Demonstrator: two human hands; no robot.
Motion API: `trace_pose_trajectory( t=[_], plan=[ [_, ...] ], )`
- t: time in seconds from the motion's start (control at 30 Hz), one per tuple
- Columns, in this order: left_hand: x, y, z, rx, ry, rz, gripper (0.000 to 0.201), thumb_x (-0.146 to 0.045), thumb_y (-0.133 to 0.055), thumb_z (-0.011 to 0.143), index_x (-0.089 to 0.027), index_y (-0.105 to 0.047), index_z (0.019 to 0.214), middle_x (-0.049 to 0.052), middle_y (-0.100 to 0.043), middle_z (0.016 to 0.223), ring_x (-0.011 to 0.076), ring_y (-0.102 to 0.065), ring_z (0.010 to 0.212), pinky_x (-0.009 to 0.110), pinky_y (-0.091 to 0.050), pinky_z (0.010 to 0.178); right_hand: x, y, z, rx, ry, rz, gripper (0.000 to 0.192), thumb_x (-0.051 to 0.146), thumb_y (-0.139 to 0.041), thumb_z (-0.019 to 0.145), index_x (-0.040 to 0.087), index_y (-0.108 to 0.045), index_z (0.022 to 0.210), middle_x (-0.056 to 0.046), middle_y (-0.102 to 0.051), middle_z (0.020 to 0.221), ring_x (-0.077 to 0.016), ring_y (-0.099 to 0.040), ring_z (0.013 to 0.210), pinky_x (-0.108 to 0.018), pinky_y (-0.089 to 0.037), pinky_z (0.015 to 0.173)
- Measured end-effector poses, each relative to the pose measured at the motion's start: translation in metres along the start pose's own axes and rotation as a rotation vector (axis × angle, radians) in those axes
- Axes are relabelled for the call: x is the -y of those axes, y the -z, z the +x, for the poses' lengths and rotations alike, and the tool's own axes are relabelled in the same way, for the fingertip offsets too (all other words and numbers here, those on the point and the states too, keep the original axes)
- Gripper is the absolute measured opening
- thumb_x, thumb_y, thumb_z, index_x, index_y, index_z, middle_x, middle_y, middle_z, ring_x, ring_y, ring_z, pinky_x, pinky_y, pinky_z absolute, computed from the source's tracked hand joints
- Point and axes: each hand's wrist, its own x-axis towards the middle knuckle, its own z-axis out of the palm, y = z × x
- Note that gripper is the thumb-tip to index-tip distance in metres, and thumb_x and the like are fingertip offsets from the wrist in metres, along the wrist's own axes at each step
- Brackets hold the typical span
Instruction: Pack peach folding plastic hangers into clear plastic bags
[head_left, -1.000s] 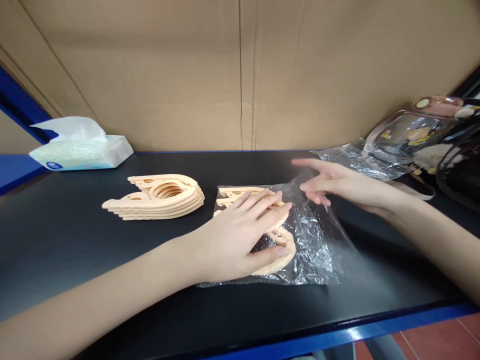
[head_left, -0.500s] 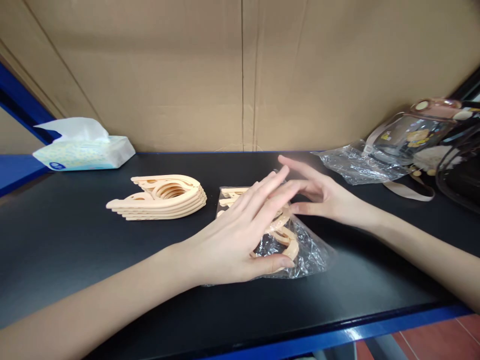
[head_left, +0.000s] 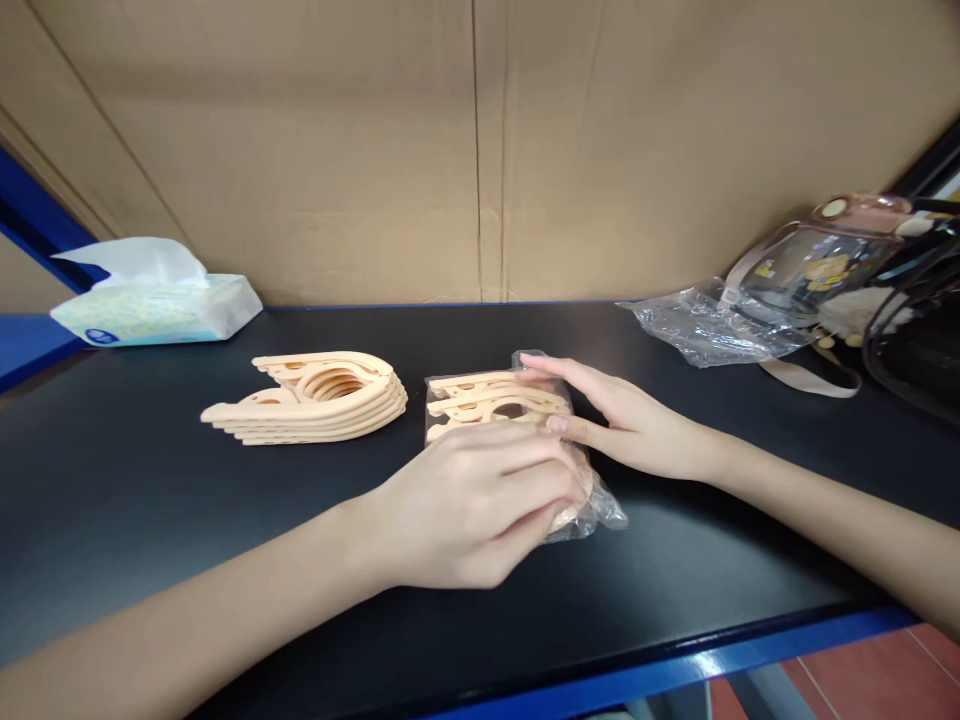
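A clear plastic bag [head_left: 609, 512] lies on the black table with several peach-coloured folding hangers [head_left: 469, 408] inside. My left hand [head_left: 487, 500] covers the near part of the bag, its fingers curled over the right side and closed on the plastic; the fingertips are partly hidden. At the bag's upper right, my right hand [head_left: 630, 415] rests with thumb and index finger spread apart along the edge. Left of the bag sits a neat stack of similar folding hangers [head_left: 330, 400], outside any wrapping, with neither hand touching it.
A tissue pack [head_left: 161, 305] stands at the back left. Toward the back right lie a crumpled clear bag [head_left: 705, 320], a transparent bottle [head_left: 814, 265] with a strap, and a dark bag [head_left: 919, 340]. Cardboard [head_left: 360, 150] rises behind; a blue edge [head_left: 675, 660] borders the table's front.
My left hand's fingers have gone from stretched out to curled on the bag. My right hand has shifted slightly left and lower onto its edge. The bag's loose right side is gathered in closer.
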Motion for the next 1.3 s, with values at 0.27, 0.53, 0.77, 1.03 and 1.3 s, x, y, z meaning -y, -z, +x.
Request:
trace_pose_trajectory(
  t=[0.27, 0.53, 0.77, 1.03, 1.3],
  plan=[
    [-0.003, -0.002, -0.004, 0.033, -0.161, 0.113, 0.021, -0.013, -0.054, 0.099, -0.013, -0.074, 0.091, 0.009, -0.080, 0.093, 0.0215, -0.077, 0.087, 0.029, -0.063, 0.078, -0.005, 0.002, 0.001, 0.176, 0.087, -0.093, 0.060, 0.053, -0.048, 0.108, 0.025, -0.046, 0.161, -0.009, -0.040, 0.172, -0.0282, -0.022, 0.163, -0.060, -0.011, 0.132],
    [-0.013, 0.000, 0.002, 0.124, -0.015, 0.293, 0.020, -0.021, -0.057, 0.106, -0.013, -0.071, 0.094, 0.007, -0.074, 0.095, 0.0211, -0.069, 0.084, 0.032, -0.057, 0.078, -0.006, 0.007, 0.002, 0.269, 0.021, -0.061, 0.074, 0.051, -0.065, 0.099, 0.022, -0.042, 0.163, -0.015, -0.027, 0.177, -0.0304, -0.018, 0.164, -0.060, -0.013, 0.130],
    [-0.011, 0.000, 0.003, 0.188, 0.395, 0.263, 0.076, -0.054, -0.086, 0.081, -0.010, -0.059, 0.136, 0.016, -0.065, 0.140, 0.0346, -0.061, 0.130, 0.048, -0.053, 0.106, -0.004, 0.010, 0.005, 0.273, -0.065, -0.017, 0.088, 0.065, -0.069, 0.091, 0.023, -0.040, 0.163, -0.014, -0.033, 0.174, -0.0319, -0.023, 0.163, -0.061, -0.006, 0.131],
    [-0.007, 0.016, 0.019, 0.470, 0.507, 0.221, 0.071, -0.051, -0.075, 0.089, -0.013, -0.056, 0.146, 0.012, -0.060, 0.150, 0.0311, -0.051, 0.143, 0.043, -0.042, 0.118, -0.009, 0.019, 0.002, 0.126, -0.214, 0.149, 0.078, 0.067, -0.044, 0.103, 0.032, -0.020, 0.169, -0.009, -0.041, 0.171, -0.0272, -0.030, 0.161, -0.062, -0.015, 0.130],
    [0.058, 0.030, 0.065, 0.746, 0.546, 0.349, 0.063, -0.050, -0.052, 0.099, -0.016, -0.051, 0.152, 0.014, -0.043, 0.167, 0.0340, -0.034, 0.156, 0.048, -0.031, 0.124, -0.043, 0.072, -0.004, -0.174, -0.470, -0.784, 0.065, 0.043, -0.044, 0.097, 0.003, -0.054, 0.147, -0.026, -0.063, 0.148, -0.0400, -0.057, 0.140, -0.057, -0.042, 0.118]
  ],
)
